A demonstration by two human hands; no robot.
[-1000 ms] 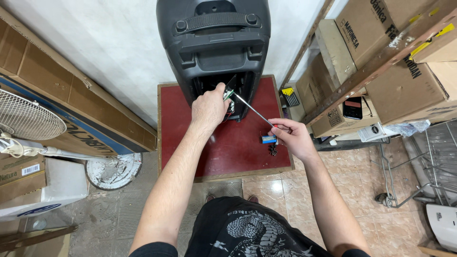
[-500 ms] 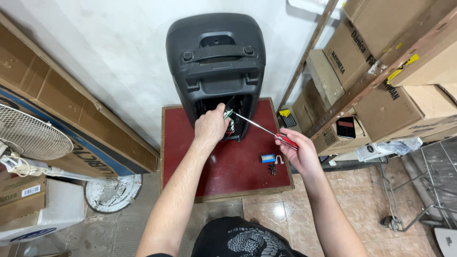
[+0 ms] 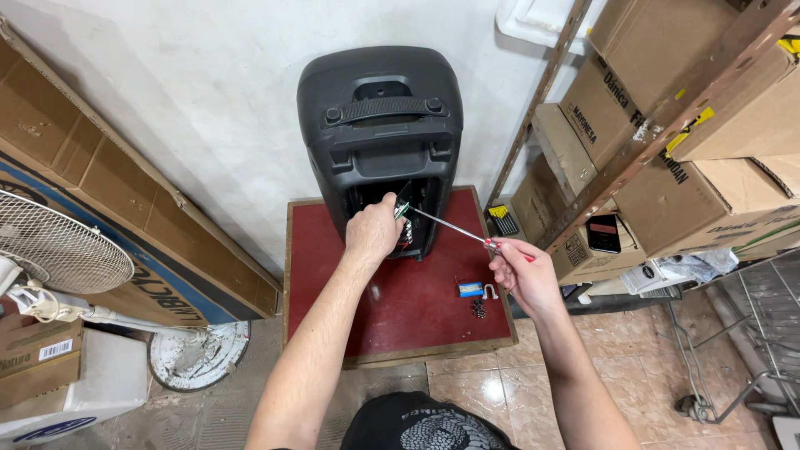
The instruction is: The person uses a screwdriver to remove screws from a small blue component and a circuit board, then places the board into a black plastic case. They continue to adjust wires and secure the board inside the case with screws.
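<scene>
Cardboard boxes crowd a slanted metal shelf (image 3: 617, 167) on the right, and a white wall backs a low table with a dark red top (image 3: 400, 308) standing on a tiled floor. On that table stands a tall black plastic speaker cabinet (image 3: 379, 125) with a strap handle across its top and an open rear compartment low down.

The person's left hand (image 3: 372, 233) is at the mouth of that compartment, fingers curled closed around a small part with green on it; exactly what it pinches cannot be made out. The right hand (image 3: 521, 275) is closed around the red handle of a long, thin metal-shafted screwdriver (image 3: 450, 227), whose tip points into the opening just beside the left fingers.

A small blue and white block (image 3: 471, 289) and a few dark loose screws (image 3: 479, 310) lie on the red top near the right hand. A white standing fan (image 3: 58, 246) leans at the left.

Judging by this, the step in hand is working a fastener inside the compartment. The following move would seem to call for seating the tip squarely while the left hand keeps the part steady.
</scene>
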